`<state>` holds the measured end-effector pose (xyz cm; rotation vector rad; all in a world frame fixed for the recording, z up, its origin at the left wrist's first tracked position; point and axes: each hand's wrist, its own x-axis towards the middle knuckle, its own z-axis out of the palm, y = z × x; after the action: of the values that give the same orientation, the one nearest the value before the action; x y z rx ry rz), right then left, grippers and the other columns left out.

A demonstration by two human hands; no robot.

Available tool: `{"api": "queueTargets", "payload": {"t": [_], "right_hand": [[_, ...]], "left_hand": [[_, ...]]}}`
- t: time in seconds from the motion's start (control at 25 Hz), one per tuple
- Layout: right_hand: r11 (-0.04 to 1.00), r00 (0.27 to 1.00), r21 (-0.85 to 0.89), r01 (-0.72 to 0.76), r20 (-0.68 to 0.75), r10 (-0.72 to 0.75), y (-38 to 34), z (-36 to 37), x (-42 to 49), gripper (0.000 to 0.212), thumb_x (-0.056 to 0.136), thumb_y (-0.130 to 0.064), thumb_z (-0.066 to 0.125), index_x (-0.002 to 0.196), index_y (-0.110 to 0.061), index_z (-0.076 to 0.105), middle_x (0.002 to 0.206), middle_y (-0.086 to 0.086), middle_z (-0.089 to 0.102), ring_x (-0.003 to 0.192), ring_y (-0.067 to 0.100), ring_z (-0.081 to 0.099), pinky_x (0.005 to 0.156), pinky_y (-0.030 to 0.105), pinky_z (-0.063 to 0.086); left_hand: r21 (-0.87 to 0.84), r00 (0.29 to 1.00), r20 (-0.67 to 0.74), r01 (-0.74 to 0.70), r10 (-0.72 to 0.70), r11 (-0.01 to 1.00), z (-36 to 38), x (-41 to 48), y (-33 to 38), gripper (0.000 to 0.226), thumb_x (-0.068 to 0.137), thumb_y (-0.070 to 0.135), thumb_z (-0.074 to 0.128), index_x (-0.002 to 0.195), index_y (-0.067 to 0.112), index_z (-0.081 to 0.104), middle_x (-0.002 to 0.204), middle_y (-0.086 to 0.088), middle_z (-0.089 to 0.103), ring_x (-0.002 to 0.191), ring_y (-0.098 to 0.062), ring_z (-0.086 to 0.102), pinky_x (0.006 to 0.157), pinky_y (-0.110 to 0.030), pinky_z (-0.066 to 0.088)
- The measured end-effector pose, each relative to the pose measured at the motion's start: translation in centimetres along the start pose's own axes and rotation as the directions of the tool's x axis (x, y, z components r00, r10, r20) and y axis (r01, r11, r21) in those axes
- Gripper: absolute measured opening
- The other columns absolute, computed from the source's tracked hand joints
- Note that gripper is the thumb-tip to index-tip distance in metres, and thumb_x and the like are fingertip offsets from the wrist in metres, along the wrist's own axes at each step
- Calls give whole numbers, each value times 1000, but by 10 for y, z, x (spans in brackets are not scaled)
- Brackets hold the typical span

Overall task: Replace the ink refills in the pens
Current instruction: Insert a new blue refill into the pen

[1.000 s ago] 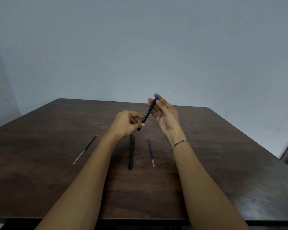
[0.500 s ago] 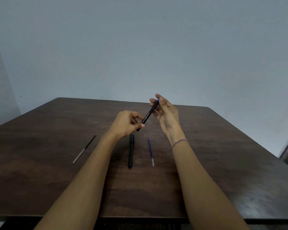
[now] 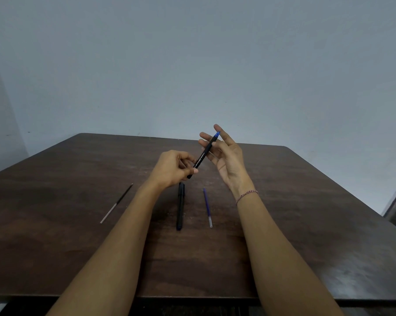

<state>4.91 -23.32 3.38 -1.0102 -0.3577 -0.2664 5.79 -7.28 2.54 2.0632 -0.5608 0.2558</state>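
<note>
- Curled the fingers and thumb of the left hand (image 3: 172, 167) round the lower end of the held pen (image 3: 204, 153), with the thumb tip pressed against the black barrel.
- Held that pen clear of the worktop and tilted, lower end toward the left hand, blue end up and to the right.
- Spread the fingers (image 3: 218, 128) of the right hand (image 3: 227, 156) apart and nearly straight, palm turned inward.
- Touched the pen's blue end with those right fingers, clamped round nothing that could be made out.
- Wore a red-and-white thread bracelet (image 3: 247, 195) on the right wrist.
- Had a second black pen (image 3: 180, 206) flat on the dark wooden worktop (image 3: 55, 224), just below the left hand, pointing toward the near edge.
- Had a blue refill (image 3: 207, 207) flat just to the right of that pen, apart from it and roughly parallel, between the two forearms.
- Had a thin refill (image 3: 116, 204), dark at the far end and pale at the near end, lying slanted well to the left of the left forearm.
- Faced a plain grey-blue wall (image 3: 192, 65) beyond the worktop's far edge.
</note>
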Motion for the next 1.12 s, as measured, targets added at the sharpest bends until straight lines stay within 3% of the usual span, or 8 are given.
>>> {"api": "queueTargets", "payload": {"t": [0.16,0.48,0.88,1.0,1.12], "right_hand": [[998,998,-35,56,-6,-56,2,-2,1,40,90,10,48,121,-14,58,97,13,74,95,25,71,82,29,56],[987,994,-145,64,-75,-75,3,-2,1,36,80,3,69,107,-20,67,83,-1,74,87,13,70,85,30,56],[966,989,-254,49,-126,-84,7,-1,1,21,81,-3,71,95,-18,71,70,-12,70,80,7,65,81,26,55],[981,989,-191,37,-134,-63,6,0,1,10,86,-13,67,93,-18,72,72,-10,67,76,8,62,74,24,56],[995,996,-95,36,-83,-44,4,-1,0,19,96,-25,53,100,-21,71,77,-4,65,73,6,62,70,23,55]], "left_hand": [[-10,1000,-1,-4,4,1000,0,0,2,26,75,7,75,100,7,68,68,4,60,56,-4,58,51,-15,53],[-18,1000,13,-5,5,1000,-1,-1,3,26,76,7,74,101,9,67,70,3,60,60,-5,59,50,-11,51],[11,1000,25,-15,15,1000,-1,1,-1,27,75,11,76,101,12,68,72,3,62,62,-6,61,58,-19,56],[8,1000,20,-18,18,1000,-1,1,-2,26,75,10,76,99,11,68,70,4,62,60,-4,60,57,-18,56],[2,1000,8,-24,24,1000,-1,0,-2,23,75,9,76,96,12,69,66,6,61,54,0,59,54,-15,54]]}}
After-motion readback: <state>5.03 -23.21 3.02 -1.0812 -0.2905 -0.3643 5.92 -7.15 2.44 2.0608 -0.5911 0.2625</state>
